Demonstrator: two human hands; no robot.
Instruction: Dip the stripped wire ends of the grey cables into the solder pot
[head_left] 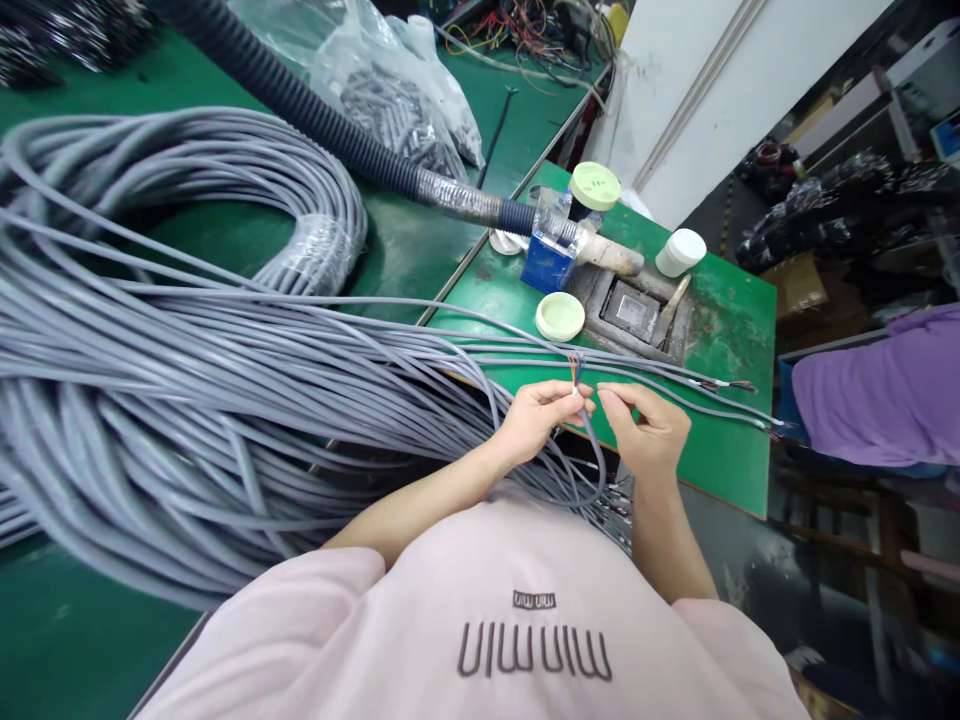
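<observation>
My left hand (541,415) pinches the end of a grey cable (596,440) between thumb and fingers. Fanned-out coloured wires (574,368), orange, blue and others, stick up from that end. Close beside it on the right, my right hand (645,420) has its thumb and fingertips pressed together; whether anything thin is between them cannot be made out. The held cable bends down in a loop below the hands. Several more grey cables lie on the green table behind the hands, their stripped ends (739,386) pointing right.
A big coil of grey cable (322,250) covers the left table. Ahead, a black hose (300,100) ends over a soldering pot (631,310), near a pale green lid (559,316) and a white jar (681,252). A person in a purple top (877,390) is at right.
</observation>
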